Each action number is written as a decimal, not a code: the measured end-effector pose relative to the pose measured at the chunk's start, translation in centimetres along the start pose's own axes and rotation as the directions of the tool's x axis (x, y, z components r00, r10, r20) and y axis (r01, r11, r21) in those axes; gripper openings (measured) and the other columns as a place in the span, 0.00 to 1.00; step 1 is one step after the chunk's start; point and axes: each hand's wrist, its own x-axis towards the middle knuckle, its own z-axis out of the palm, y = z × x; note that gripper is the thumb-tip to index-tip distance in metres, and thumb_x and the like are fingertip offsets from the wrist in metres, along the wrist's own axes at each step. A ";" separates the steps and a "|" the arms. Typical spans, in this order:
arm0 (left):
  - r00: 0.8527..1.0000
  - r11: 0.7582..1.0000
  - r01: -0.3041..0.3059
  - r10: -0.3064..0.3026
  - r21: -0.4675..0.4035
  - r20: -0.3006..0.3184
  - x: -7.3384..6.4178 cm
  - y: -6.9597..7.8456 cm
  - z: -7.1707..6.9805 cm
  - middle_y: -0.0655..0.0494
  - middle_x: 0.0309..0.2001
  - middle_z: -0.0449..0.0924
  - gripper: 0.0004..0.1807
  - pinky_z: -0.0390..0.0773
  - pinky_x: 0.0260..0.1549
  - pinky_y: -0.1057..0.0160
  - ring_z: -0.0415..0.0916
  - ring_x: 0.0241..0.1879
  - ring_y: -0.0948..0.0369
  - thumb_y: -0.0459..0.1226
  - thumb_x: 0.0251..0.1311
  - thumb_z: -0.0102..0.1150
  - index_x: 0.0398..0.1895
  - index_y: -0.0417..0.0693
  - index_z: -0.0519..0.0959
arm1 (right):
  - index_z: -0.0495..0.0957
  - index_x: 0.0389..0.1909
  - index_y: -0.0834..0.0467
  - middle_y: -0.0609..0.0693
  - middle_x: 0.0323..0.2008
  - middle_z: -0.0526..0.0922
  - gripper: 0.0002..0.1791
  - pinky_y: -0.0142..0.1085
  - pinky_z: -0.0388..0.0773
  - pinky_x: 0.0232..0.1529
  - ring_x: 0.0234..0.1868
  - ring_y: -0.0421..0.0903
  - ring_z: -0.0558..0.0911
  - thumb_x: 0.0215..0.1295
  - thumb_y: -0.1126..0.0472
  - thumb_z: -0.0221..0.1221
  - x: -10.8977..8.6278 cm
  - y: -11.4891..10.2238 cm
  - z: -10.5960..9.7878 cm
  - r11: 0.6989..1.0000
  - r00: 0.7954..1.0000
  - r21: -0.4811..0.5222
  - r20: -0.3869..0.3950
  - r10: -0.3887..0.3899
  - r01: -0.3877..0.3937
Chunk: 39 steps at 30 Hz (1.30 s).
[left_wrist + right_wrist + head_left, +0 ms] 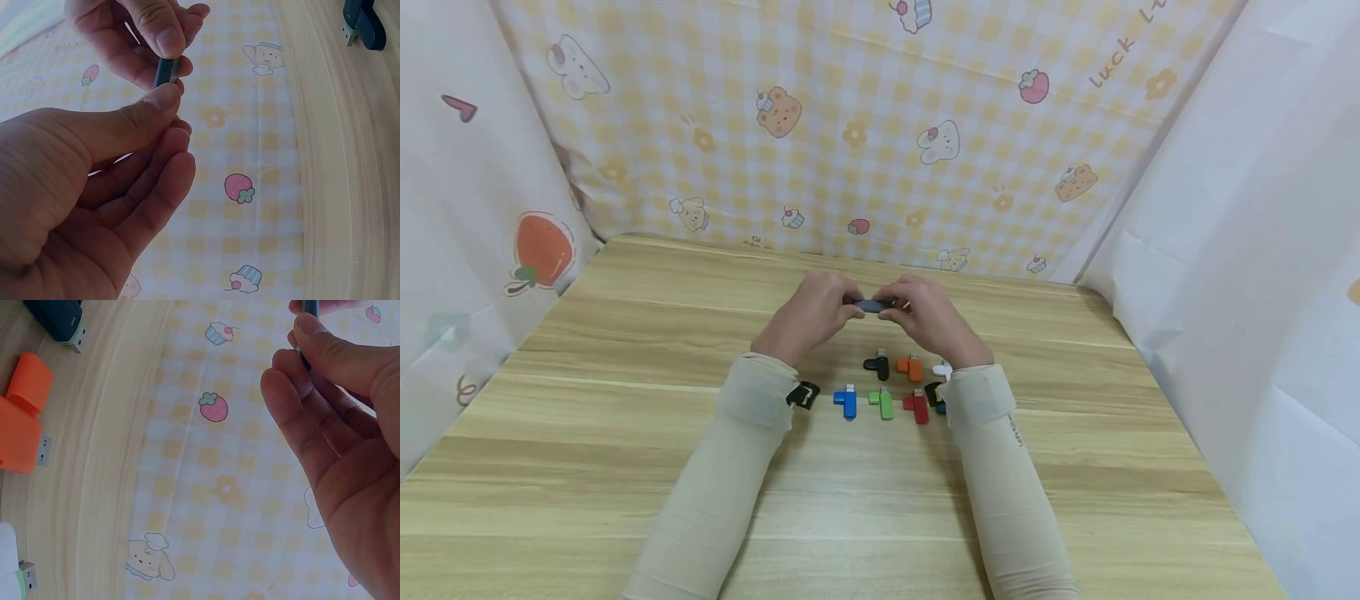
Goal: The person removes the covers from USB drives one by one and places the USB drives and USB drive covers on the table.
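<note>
Both hands are raised over the far part of the table and meet at a small dark grey-blue USB stick (871,306). My left hand (814,315) pinches its left end between thumb and fingers. The right hand (928,317) pinches the opposite end the same way. In the left wrist view the USB stick (164,72) spans the short gap between the two thumbs; the fingertips hide its ends. Below the hands lie a black USB stick (881,365), an orange one (913,367), and a white one (942,370) partly behind the right wrist.
Nearer on the wooden table (850,517) are a blue USB stick (848,402), a green one (884,403) and a red one (918,407). Another dark item beside the right wrist is mostly covered. A checked cloth (850,167) hangs behind the table.
</note>
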 end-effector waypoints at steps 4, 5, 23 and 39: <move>1.000 1.000 0.005 -0.005 -0.007 -0.001 0.0 0.0 0.0 0.43 0.47 0.92 0.09 0.88 0.44 0.55 0.85 0.41 0.53 0.33 0.72 0.69 0.48 0.37 0.91 | 0.90 0.52 0.61 0.55 0.45 0.88 0.11 0.43 0.89 0.51 0.45 0.51 0.86 0.73 0.64 0.69 -0.1 0.0 0.0 1.000 1.000 0.005 -0.002 -0.002 0.002; 1.000 1.000 0.007 -0.007 -0.007 -0.001 0.0 0.0 0.0 0.43 0.47 0.92 0.09 0.88 0.44 0.55 0.85 0.41 0.53 0.33 0.72 0.69 0.48 0.37 0.91 | 0.90 0.52 0.61 0.55 0.45 0.88 0.11 0.43 0.89 0.51 0.45 0.50 0.86 0.73 0.64 0.69 -0.1 0.0 -0.1 1.000 1.000 0.006 -0.003 -0.001 0.001; 1.000 1.000 -0.013 0.013 -0.005 -0.007 0.0 -0.1 0.0 0.43 0.46 0.92 0.08 0.87 0.43 0.55 0.85 0.40 0.53 0.33 0.72 0.69 0.48 0.37 0.91 | 0.90 0.52 0.61 0.55 0.46 0.88 0.11 0.43 0.89 0.51 0.45 0.50 0.86 0.72 0.65 0.69 -0.2 0.0 -0.2 1.000 1.000 0.019 0.002 0.001 -0.001; 1.000 1.000 0.015 -0.015 -0.016 0.002 -0.4 -0.5 -0.6 0.44 0.47 0.92 0.08 0.87 0.46 0.55 0.85 0.43 0.53 0.33 0.73 0.68 0.49 0.38 0.91 | 0.89 0.54 0.62 0.56 0.49 0.87 0.12 0.45 0.88 0.54 0.48 0.51 0.86 0.74 0.64 0.68 -0.4 0.6 -0.4 0.999 0.999 0.007 0.013 0.033 -0.033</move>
